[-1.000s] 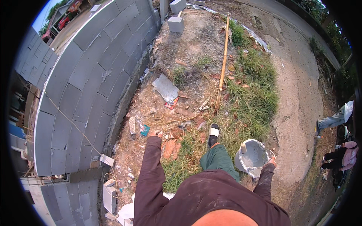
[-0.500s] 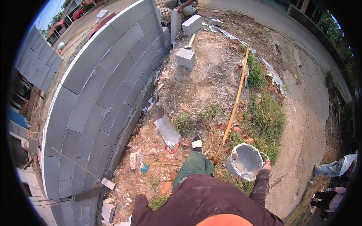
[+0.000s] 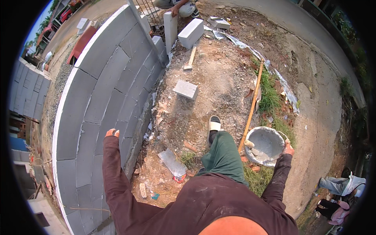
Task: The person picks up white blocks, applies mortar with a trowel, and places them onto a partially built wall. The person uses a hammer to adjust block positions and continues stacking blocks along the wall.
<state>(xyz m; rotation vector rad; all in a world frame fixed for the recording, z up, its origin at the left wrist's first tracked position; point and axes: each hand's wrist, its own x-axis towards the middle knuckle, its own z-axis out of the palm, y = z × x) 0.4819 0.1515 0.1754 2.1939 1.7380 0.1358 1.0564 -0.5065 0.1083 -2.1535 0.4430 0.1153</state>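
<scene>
My right hand point(image 3: 288, 148) is closed on the wire handle of a bucket point(image 3: 252, 159) at my right side. Grey mortar point(image 3: 270, 141) coats the bucket's inside, and a tool with a pale rounded handle point(image 3: 249, 143) rests against its left rim; the tool's working end is hard to make out. My left hand point(image 3: 112, 133) is held out in front of the grey block wall point(image 3: 96, 133) with nothing in it. Its fingers show in part, apart from each other; whether they touch the wall I cannot tell.
A loose block point(image 3: 185, 89) and a wooden-handled tool point(image 3: 191, 58) lie ahead. Farther on, a person point(image 3: 178, 8) crouches by an upright block point(image 3: 170, 31) and another block point(image 3: 191, 33). A bamboo pole point(image 3: 252, 103) lies right of my foot; a flat sheet point(image 3: 172, 162) lies left.
I have stepped forward along the wall. My left arm, earlier low with its hand out of sight, now reaches up beside the wall. The bucket has moved along with my right hand.
</scene>
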